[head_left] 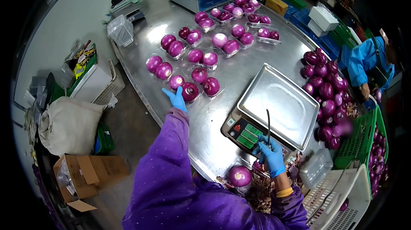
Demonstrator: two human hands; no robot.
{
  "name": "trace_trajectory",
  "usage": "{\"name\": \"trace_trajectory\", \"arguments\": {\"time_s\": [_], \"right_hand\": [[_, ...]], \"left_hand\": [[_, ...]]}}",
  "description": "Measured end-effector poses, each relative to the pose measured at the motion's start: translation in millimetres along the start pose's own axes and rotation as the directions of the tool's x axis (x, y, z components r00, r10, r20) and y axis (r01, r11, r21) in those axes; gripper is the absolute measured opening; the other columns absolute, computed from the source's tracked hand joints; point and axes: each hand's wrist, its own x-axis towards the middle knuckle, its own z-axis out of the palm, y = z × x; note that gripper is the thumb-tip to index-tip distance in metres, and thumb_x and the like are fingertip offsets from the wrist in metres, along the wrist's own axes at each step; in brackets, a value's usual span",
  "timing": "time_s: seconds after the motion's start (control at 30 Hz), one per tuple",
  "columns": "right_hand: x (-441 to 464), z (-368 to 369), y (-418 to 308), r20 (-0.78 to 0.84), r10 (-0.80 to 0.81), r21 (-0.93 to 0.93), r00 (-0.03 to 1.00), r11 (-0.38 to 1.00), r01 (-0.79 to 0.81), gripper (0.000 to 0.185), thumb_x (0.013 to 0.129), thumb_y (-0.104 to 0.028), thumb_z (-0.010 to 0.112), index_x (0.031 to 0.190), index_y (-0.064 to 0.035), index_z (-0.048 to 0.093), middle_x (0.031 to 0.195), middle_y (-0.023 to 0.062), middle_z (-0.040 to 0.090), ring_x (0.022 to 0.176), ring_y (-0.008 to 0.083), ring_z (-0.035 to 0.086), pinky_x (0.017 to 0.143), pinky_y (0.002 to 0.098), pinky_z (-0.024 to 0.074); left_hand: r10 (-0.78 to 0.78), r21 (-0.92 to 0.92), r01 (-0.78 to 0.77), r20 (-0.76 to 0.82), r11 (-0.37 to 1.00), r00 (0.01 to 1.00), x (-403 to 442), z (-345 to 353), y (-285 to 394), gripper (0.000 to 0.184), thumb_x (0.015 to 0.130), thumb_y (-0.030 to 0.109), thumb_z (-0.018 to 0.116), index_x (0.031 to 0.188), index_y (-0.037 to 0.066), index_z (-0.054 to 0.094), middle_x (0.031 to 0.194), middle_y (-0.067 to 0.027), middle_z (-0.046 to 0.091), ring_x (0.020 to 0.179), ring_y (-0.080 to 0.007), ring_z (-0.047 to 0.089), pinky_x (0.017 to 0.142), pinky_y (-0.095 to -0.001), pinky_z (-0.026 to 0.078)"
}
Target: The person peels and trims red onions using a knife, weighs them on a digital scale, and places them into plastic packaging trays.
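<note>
- Because the purple onions (190, 92) look firm, smooth and fairly heavy, I expect rolling inside their clear tray (199, 96), at the left of the steel table (222, 110).
- I'd support that tray low on opposite sides; its thin plastic probably flexes.
- My left hand (175, 100) is open, fingers spread beside it.
- My right hand (271, 157) grips a thin dark tool (268, 123) at the scale's (233, 134) near side.

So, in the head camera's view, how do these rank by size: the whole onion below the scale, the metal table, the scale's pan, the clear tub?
Largest to smallest:
1. metal table
2. scale's pan
3. clear tub
4. whole onion
</note>
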Motion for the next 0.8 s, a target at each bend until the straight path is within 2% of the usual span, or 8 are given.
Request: {"name": "trace_trajectory", "arguments": {"time_s": [0.2,0.3,0.4,0.43,0.5,0.6,0.67,0.8], "right_hand": [[-26.8,-29.9,8.5,-0.109,-0.039,-0.018,0.993,0.999,0.037,0.033,0.092,-0.016,0.057,0.12,0.0011,0.055,0.073,0.0081,0.065,0.046,0.0076,0.049,0.041,0.0191,0.0374],[-49.4,-56.4,27.0,-0.26,-0.026,-0.031,0.965,0.999,0.018,0.032,0.092,-0.017,0.056,0.119,0.0017,0.056,0.072,0.009,0.066,0.042,0.0074,0.047,0.038,0.0197,0.035],[-81.1,-76.6,47.8,-0.344,0.023,0.058,0.939,0.998,-0.003,0.029,0.094,-0.015,0.054,0.117,0.0009,0.057,0.072,0.0095,0.066,0.042,0.0074,0.047,0.039,0.0206,0.0362],[-91.4,-80.2,52.5,-0.369,0.014,0.064,0.929,0.998,0.01,0.028,0.094,-0.015,0.054,0.117,0.0007,0.057,0.073,0.0094,0.066,0.043,0.0075,0.047,0.039,0.0208,0.0365],[-108.3,-86.0,63.6,-0.395,0.053,0.108,0.917,0.994,-0.011,0.029,0.093,-0.015,0.054,0.118,0.0008,0.057,0.073,0.009,0.066,0.044,0.0075,0.048,0.04,0.0207,0.0366],[-124.4,-86.1,81.8,-0.449,0.048,0.141,0.892,0.99,0.018,0.029,0.093,-0.016,0.054,0.118,0.0003,0.057,0.072,0.009,0.066,0.046,0.0083,0.05,0.04,0.0198,0.0371],[-134.5,-87.4,80.7,-0.448,0.07,0.127,0.891,0.992,-0.014,0.029,0.093,-0.016,0.055,0.117,0.0,0.057,0.072,0.0086,0.066,0.046,0.0085,0.051,0.04,0.0199,0.0376],[-149.0,-86.3,85.5,-0.458,0.075,0.136,0.886,0.991,-0.014,0.029,0.093,-0.017,0.056,0.116,-0.0009,0.058,0.074,0.0076,0.066,0.046,0.0076,0.048,0.041,0.0205,0.0368]], "left_hand": [[0.005,0.161,-0.008,0.014,0.987,1.0,-6.8,-3.3,13.6,0.087,0.088,0.023,0.062,0.15,0.01,0.002,0.155,-0.0154,0.01,0.141,-0.0287,0.019,0.114,-0.0389,0.018],[0.301,0.457,-0.252,-0.036,0.853,0.953,-50.4,-14.8,38.7,0.069,0.088,0.02,0.062,0.146,0.009,0.026,0.147,-0.0152,0.029,0.135,-0.0268,0.031,0.111,-0.0412,0.025],[0.323,0.413,-0.513,0.447,0.753,0.834,-112.6,-31.7,55.2,0.058,0.085,0.013,0.062,0.138,0.004,0.04,0.137,-0.0144,0.042,0.128,-0.0253,0.039,0.109,-0.039,0.028],[0.216,0.323,-0.443,0.55,0.836,0.807,-139.3,-33.0,54.4,0.048,0.082,0.01,0.063,0.129,0.006,0.051,0.13,-0.0141,0.05,0.122,-0.0276,0.046,0.104,-0.0383,0.034],[0.195,0.334,-0.827,0.868,0.453,0.457,-170.8,-42.6,70.0,0.044,0.079,0.01,0.066,0.121,0.007,0.057,0.121,-0.0153,0.056,0.111,-0.0314,0.053,0.098,-0.0401,0.04],[0.165,0.339,-0.767,0.853,0.544,0.495,-189.3,-39.0,77.3,0.037,0.075,0.008,0.068,0.111,0.004,0.062,0.113,-0.0147,0.059,0.107,-0.0318,0.055,0.095,-0.0405,0.042],[0.054,0.269,-0.785,0.932,0.558,0.357,-208.7,-31.8,84.3,0.039,0.074,0.011,0.07,0.112,0.004,0.062,0.111,-0.0143,0.06,0.105,-0.0317,0.057,0.093,-0.0402,0.043],[-0.086,-0.09,-0.762,0.978,0.641,-0.188,-274.7,-15.4,95.8,0.048,0.07,0.02,0.074,0.114,0.008,0.061,0.113,-0.0139,0.06,0.105,-0.0334,0.056,0.094,-0.0423,0.042]]}}
